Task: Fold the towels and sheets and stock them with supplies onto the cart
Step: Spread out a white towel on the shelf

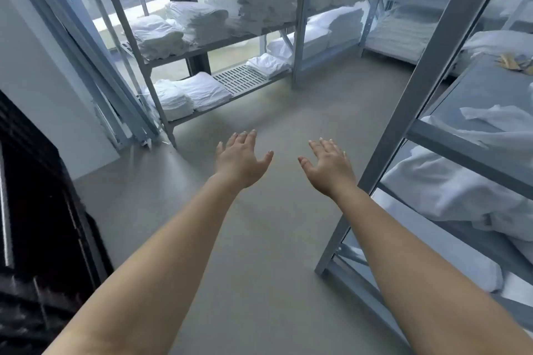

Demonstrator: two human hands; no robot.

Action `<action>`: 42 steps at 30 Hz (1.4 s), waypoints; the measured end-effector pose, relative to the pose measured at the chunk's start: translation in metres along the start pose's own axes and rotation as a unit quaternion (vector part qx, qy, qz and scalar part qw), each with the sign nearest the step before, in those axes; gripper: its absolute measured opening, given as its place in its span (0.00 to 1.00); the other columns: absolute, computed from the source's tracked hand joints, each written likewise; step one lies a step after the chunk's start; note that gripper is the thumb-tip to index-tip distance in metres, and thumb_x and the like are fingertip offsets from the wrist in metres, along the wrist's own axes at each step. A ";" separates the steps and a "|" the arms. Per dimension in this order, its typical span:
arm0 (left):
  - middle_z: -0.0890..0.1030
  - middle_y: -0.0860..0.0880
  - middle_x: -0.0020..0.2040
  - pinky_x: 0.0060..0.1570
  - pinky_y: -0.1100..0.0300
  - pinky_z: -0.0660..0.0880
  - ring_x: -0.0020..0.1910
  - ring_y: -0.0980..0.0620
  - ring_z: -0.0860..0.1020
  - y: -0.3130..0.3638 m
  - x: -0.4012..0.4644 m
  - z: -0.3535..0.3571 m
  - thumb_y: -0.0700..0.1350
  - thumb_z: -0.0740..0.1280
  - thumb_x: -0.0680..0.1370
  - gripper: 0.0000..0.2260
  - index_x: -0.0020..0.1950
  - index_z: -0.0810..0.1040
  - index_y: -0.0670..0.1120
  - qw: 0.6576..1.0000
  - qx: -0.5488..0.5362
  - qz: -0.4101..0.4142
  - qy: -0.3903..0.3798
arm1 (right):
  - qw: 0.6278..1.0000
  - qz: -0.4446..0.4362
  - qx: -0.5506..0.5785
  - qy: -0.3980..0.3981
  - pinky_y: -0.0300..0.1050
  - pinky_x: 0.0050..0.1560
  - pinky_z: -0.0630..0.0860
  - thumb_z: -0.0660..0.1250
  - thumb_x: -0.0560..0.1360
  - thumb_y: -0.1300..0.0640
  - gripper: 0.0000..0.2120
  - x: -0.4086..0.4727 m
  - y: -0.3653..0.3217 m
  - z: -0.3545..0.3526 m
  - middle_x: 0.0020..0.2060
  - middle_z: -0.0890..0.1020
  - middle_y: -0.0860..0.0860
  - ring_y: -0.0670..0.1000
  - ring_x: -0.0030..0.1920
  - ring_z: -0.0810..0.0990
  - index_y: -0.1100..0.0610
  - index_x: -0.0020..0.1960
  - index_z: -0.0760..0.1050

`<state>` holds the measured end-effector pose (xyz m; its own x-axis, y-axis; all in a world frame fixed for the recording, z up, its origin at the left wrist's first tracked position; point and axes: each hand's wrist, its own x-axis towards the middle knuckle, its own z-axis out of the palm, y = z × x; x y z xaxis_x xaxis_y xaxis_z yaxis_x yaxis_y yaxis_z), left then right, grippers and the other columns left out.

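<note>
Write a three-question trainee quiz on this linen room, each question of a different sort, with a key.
1. True or false: the left hand grips a towel.
2. Multiple choice: the folded white linen stacks lie on (A) the floor, (B) the grey metal rack, (C) a bed.
3. Fill in: the rumpled, unfolded sheets lie on the rack to the person's ____ side.

Key:
1. False; both the left and the right hand are stretched out over the floor, fingers spread, holding nothing.
2. B, the grey metal rack.
3. Right.
</note>
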<state>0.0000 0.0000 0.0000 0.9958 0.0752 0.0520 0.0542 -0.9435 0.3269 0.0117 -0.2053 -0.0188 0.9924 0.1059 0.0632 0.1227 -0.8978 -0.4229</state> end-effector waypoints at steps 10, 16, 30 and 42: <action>0.56 0.50 0.79 0.75 0.46 0.46 0.78 0.51 0.50 0.002 0.031 0.023 0.63 0.53 0.79 0.32 0.79 0.53 0.50 0.999 0.027 -0.011 -0.026 | 0.999 0.009 -0.011 -0.038 0.54 0.75 0.49 0.54 0.80 0.41 0.28 0.026 0.025 0.022 0.77 0.58 0.52 0.52 0.77 0.51 0.51 0.77 0.58; 0.56 0.50 0.79 0.75 0.46 0.46 0.78 0.50 0.50 0.003 0.091 0.040 0.63 0.53 0.79 0.32 0.79 0.52 0.51 0.999 0.024 0.008 -0.038 | 0.998 0.041 -0.008 -0.042 0.53 0.76 0.49 0.55 0.80 0.41 0.28 0.076 0.036 0.037 0.77 0.58 0.52 0.52 0.77 0.51 0.51 0.77 0.58; 0.55 0.51 0.79 0.75 0.46 0.46 0.78 0.50 0.50 -0.025 0.339 0.067 0.64 0.51 0.79 0.31 0.79 0.51 0.51 0.988 0.031 0.102 -0.107 | 0.987 0.160 0.017 0.000 0.52 0.75 0.52 0.56 0.80 0.43 0.27 0.289 0.039 0.068 0.77 0.59 0.55 0.53 0.77 0.52 0.53 0.76 0.60; 0.55 0.50 0.79 0.75 0.46 0.46 0.78 0.50 0.50 -0.002 0.482 0.086 0.63 0.51 0.80 0.31 0.79 0.51 0.51 0.974 0.021 0.174 -0.143 | 0.970 0.241 0.006 0.041 0.52 0.75 0.52 0.57 0.80 0.44 0.26 0.397 0.073 0.064 0.76 0.59 0.55 0.53 0.77 0.52 0.53 0.76 0.62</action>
<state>0.4865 0.0103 -0.0562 0.9339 -0.3390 -0.1132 -0.2937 -0.9084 0.2975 0.4154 -0.2011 -0.0825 0.9304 -0.3592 -0.0727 -0.3541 -0.8299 -0.4312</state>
